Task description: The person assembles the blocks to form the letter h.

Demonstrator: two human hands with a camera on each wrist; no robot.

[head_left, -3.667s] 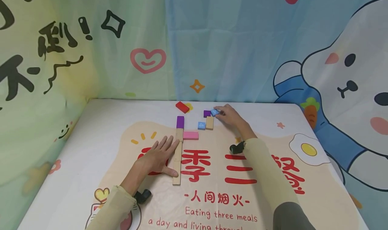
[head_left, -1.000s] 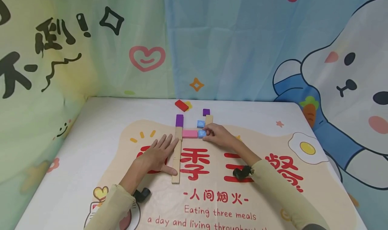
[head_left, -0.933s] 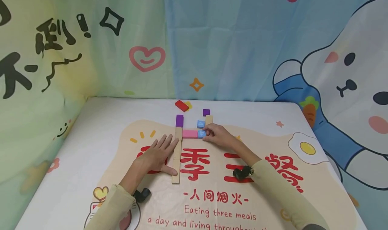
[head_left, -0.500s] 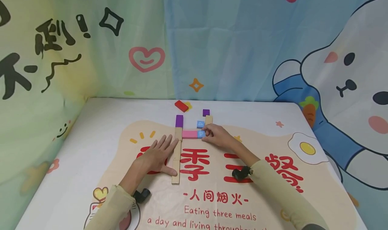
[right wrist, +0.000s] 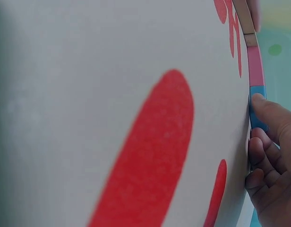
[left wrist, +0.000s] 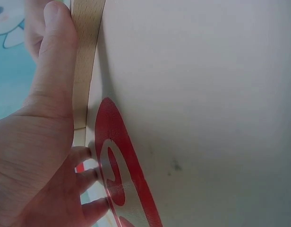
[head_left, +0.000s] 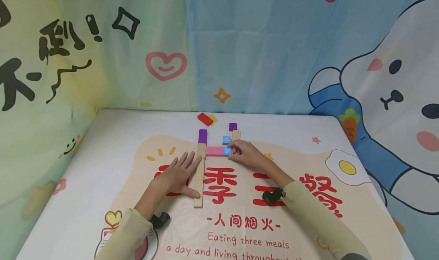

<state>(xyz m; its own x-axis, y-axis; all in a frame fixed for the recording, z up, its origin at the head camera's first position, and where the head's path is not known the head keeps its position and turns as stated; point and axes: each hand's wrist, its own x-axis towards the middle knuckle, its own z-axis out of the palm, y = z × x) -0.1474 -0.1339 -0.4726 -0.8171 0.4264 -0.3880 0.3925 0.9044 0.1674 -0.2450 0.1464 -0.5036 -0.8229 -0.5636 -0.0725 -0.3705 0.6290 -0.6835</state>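
Several wooden blocks (head_left: 199,172) lie end to end in a line running away from me, with a purple block (head_left: 202,136) at the far end. My left hand (head_left: 175,180) lies along their left side, fingers spread, thumb against the wood, also in the left wrist view. From the line a pink block (head_left: 215,151) sticks out to the right. A light blue block (head_left: 227,152) with a mark on top sits against the pink block's right end. My right hand (head_left: 247,153) pinches this blue block; in the right wrist view the thumb (right wrist: 266,108) covers part of its side.
Just behind lies a second light blue block (head_left: 226,140), beside a wooden block (head_left: 236,134) partly covered by my right hand. A small purple block (head_left: 233,127) is farther back. Near the table's back edge a red block (head_left: 205,119) lies at an angle.
My right hand has brought the light blue block from beside the small purple block toward me, to the pink block's right end. Over the last second little moves. My left hand stays put.
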